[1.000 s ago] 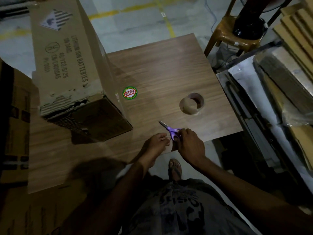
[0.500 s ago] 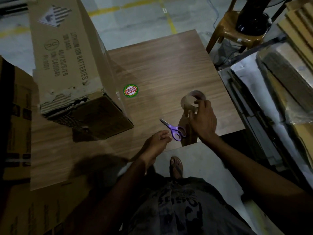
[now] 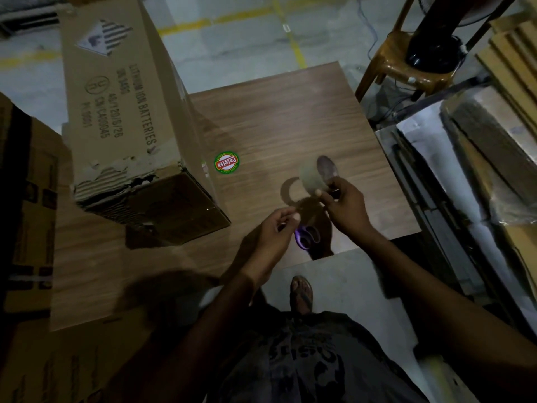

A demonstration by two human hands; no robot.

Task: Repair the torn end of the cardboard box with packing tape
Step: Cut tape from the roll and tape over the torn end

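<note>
A person prepares to mend a battery carton: the box (image 3: pixel 125 112) lies on a wood-grain table (image 3: pixel 290 117), its torn end (image 3: pixel 116 184) facing the camera, corrugated layers ragged along the top edge and no fresh tape visible across the break. The repair proper appears not yet begun.

To the right of the box's torn end, the right hand (image 3: pixel 345 205) holds the tape (image 3: pixel 313 175) lifted off the table, thumb and fingers clamped on the roll. The left hand (image 3: pixel 273 231), nearer the box, has its fingers curled with thumb against forefinger; whether they pinch a free end of tape cannot be told in the dim light. Purple-handled scissors (image 3: pixel 306 237) lie on the table, right of the box, partly under the hands. Pulling a strip, cutting it and pressing it over the tear all seem to remain.

The box's top face reads "LITHIUM ION BATTERIES" beside a striped hazard diamond, with rows of codes too small to read with confidence. A round green-rimmed sticker (image 3: pixel 226 162), just right of the box, reads "Patelsa".
</note>
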